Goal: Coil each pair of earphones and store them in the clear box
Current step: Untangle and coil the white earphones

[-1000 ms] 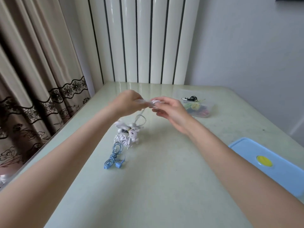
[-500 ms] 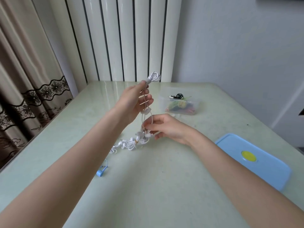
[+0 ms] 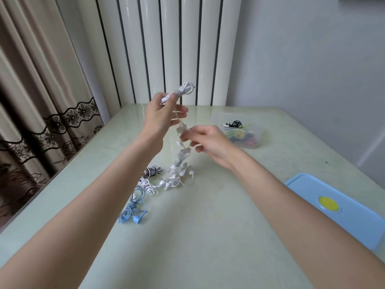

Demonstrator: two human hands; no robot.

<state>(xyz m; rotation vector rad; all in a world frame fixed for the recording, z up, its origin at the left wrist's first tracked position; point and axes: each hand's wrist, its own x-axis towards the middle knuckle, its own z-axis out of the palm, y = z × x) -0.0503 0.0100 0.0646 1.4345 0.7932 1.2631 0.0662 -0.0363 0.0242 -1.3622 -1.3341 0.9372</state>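
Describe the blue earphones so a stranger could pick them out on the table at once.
Start at the pale green table and find the loose pile of white earphones lying below the raised hands. The blue earphones lie at the near end of that pile, closest to the camera beside the left forearm. They are the only light blue cable there; the neighbours are white or black-and-white striped.

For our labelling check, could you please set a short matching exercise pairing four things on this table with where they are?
Things:
1. white earphones
2. blue earphones
3. box
4. blue lid

Places:
A. far side of the table, right of the hands
B. flat on the table under the left forearm
C. near right edge of the table
D. held up by the left hand, cord pinched by the right hand

Pairs: 1-D, 2-B, 3-A, 4-C
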